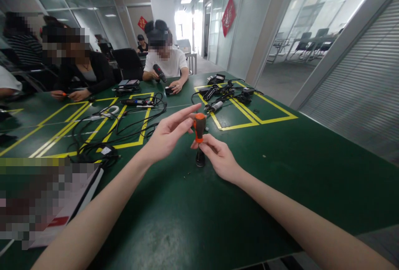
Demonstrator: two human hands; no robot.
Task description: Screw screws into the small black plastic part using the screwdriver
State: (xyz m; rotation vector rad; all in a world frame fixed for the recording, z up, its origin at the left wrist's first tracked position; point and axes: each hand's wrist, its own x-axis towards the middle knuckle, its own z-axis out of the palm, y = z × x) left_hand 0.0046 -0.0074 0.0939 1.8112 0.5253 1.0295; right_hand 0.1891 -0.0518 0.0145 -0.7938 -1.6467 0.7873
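A screwdriver [200, 127] with an orange and dark grey handle stands upright over the green table. My right hand [220, 158] pinches it just below the handle, thumb and fingers closed around the shaft area. Fingers stretched out, my left hand [166, 135] is beside the top of the handle; its thumb tip appears to touch the handle's left side. Directly below the screwdriver is a small black object [200, 161] on the table, partly hidden by my right fingers. Tiny screw-like bits [186, 176] lie just in front of it.
Black cables [116, 114] and a tool sprawl across yellow-taped areas at left; more adapters and cords [226, 92] are at back right. A pixelated sheet or booklet [52, 203] lies at left. Across the table, a person [166, 60] holds a power drill [159, 72]; others sit at left.
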